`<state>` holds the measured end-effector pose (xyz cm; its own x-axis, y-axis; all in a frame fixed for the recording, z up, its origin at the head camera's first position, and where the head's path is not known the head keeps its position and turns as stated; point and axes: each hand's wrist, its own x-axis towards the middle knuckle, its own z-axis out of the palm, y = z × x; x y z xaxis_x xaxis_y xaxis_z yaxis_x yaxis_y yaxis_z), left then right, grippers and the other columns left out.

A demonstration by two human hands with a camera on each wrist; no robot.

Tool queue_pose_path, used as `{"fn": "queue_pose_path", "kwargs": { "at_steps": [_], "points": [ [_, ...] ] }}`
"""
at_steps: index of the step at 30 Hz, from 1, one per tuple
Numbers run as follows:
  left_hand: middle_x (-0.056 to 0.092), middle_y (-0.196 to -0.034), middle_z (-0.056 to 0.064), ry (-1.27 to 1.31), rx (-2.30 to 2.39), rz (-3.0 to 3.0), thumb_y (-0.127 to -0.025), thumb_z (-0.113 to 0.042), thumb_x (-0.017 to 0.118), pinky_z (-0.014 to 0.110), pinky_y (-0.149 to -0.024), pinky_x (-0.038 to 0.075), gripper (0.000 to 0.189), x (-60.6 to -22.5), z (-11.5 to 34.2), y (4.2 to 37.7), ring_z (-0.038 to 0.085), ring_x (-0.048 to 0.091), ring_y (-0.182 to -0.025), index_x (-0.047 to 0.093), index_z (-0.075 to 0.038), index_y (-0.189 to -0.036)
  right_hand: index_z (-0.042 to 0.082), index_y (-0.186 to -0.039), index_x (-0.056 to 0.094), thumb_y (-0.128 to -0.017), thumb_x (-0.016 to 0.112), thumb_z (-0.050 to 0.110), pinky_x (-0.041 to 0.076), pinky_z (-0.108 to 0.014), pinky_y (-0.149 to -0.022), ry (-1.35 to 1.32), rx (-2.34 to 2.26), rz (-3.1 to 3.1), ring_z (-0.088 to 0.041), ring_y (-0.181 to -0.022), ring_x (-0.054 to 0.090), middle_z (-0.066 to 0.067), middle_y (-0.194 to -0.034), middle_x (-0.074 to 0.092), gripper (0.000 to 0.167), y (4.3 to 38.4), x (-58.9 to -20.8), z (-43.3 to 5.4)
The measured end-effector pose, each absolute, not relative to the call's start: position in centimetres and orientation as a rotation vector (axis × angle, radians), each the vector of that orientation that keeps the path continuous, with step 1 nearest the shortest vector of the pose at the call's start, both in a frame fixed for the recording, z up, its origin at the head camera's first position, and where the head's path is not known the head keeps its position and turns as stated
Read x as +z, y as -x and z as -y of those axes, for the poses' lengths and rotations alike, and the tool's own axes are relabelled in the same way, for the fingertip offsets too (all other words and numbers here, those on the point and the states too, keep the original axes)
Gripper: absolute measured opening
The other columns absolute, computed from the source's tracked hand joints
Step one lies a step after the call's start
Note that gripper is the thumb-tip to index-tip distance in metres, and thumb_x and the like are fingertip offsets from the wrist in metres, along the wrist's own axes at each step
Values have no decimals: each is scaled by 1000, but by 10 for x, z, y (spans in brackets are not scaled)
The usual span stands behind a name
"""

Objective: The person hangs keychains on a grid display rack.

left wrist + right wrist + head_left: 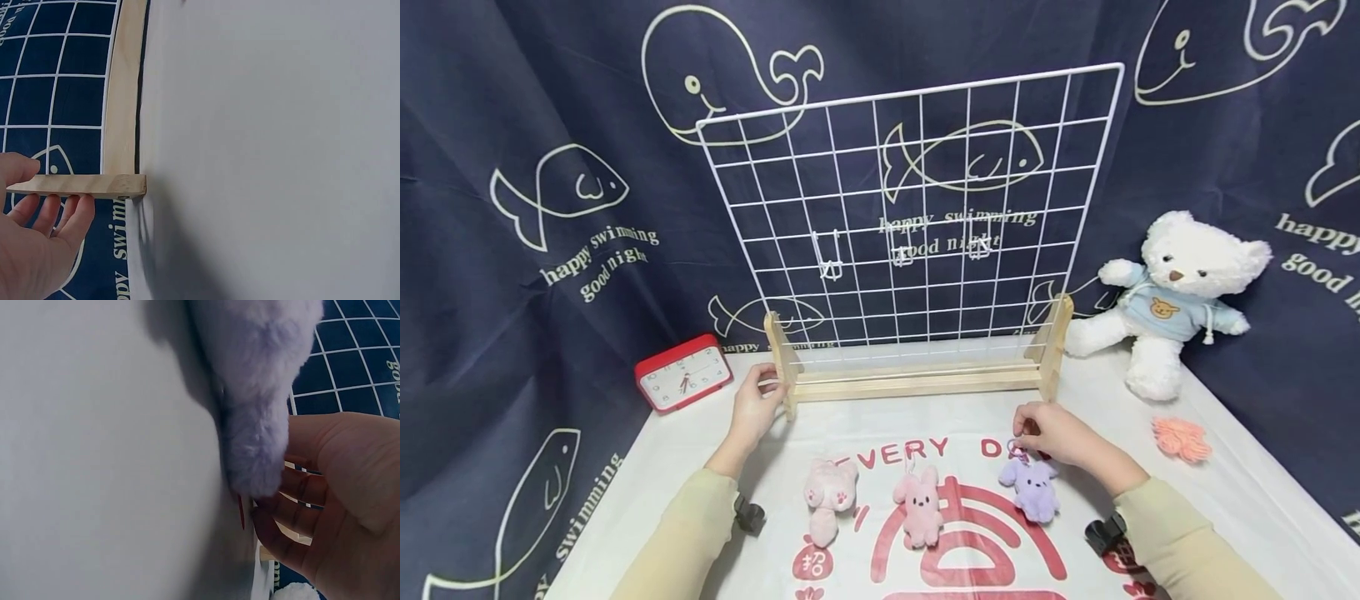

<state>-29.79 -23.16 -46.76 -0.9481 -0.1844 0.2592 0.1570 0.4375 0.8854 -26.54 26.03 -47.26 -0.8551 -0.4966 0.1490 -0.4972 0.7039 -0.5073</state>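
Observation:
My left hand (758,406) grips the wooden end foot (81,185) of a white wire grid rack (897,192), thumb on one side and fingers on the other. At the right, my right hand (1060,433) pinches the loop at the top of a purple plush keychain (1036,490). In the right wrist view, its fuzzy body partly covers the curled fingers (300,515); the loop is hidden there. A pink bunny plush keychain (921,510) lies in the middle, and a pale pink plush keychain (829,492) with a tail lies left of it.
White hooks (902,248) hang on the grid. A red clock (685,373) stands at the left. A white teddy bear (1176,287) in a blue top sits at the right, with a coral fluffy item (1182,439) in front. A navy printed cloth (580,75) hangs behind.

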Motion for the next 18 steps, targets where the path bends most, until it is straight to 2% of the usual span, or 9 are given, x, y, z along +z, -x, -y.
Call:
{"fn": "queue_pose_path", "kwargs": {
  "at_steps": [11,18],
  "points": [
    [59,-133,29,-12,-1494,2406,-92,-1,69,54,-105,50,55,-468,233,301,47,60,-118,50,1,-144,14,-80,57,-91,71,3,43,-26,-58,-887,767,2910,-2,-63,44,10,-69,48,21,263,-472,-257],
    [60,-132,29,-11,-1499,2412,-93,0,68,52,-106,50,55,-468,232,302,46,61,-118,50,1,-145,11,-82,55,-95,68,4,42,-26,-55,-899,777,2902,-2,-62,42,8,-70,46,20,258,-472,-258]
  ]
}}
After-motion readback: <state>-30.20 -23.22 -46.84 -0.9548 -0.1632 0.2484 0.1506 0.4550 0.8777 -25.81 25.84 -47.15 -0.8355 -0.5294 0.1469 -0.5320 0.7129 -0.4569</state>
